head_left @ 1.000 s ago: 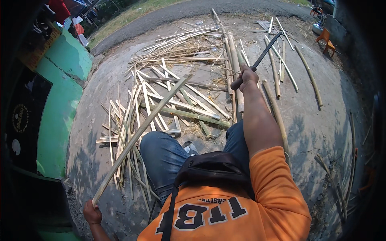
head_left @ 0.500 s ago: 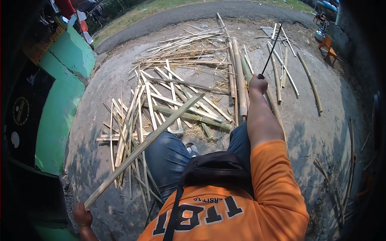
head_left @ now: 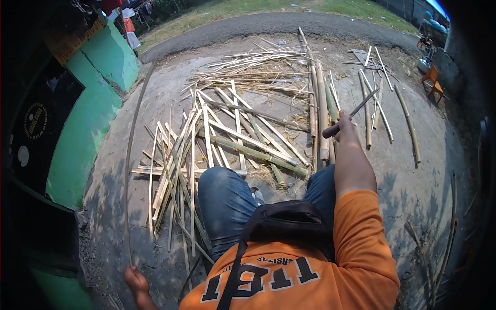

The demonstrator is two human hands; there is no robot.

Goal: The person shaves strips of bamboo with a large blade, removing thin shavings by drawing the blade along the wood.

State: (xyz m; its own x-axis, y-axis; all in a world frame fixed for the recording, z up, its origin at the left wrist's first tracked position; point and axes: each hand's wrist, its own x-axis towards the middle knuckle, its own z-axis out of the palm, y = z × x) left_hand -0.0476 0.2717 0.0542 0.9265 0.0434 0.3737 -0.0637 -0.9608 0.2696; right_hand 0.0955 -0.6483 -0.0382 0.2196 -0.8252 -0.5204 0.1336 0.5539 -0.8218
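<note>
At the lower left, my left hand (head_left: 136,279) is closed round the near end of a long bamboo strip (head_left: 127,181). The strip shows its narrow edge and stretches far forward past the pile. Out in front to the right, my right hand (head_left: 345,125) grips the dark handle of a machete (head_left: 365,101). Its blade points forward and to the right, over the bamboo poles on the ground. Between the two hands lies a pile of pale split bamboo strips (head_left: 181,139), just ahead of my knees. The strip and the machete are well apart.
Whole bamboo poles (head_left: 323,119) lie lengthwise ahead on the right, with more split strips (head_left: 243,70) farther off. A green wall (head_left: 77,139) borders the left side. An orange chair (head_left: 433,80) stands at the far right, near a paved road (head_left: 258,30).
The bamboo strip has swung left and turned from its broad face to its edge. My right hand has come slightly nearer, and the machete has tipped over to the right.
</note>
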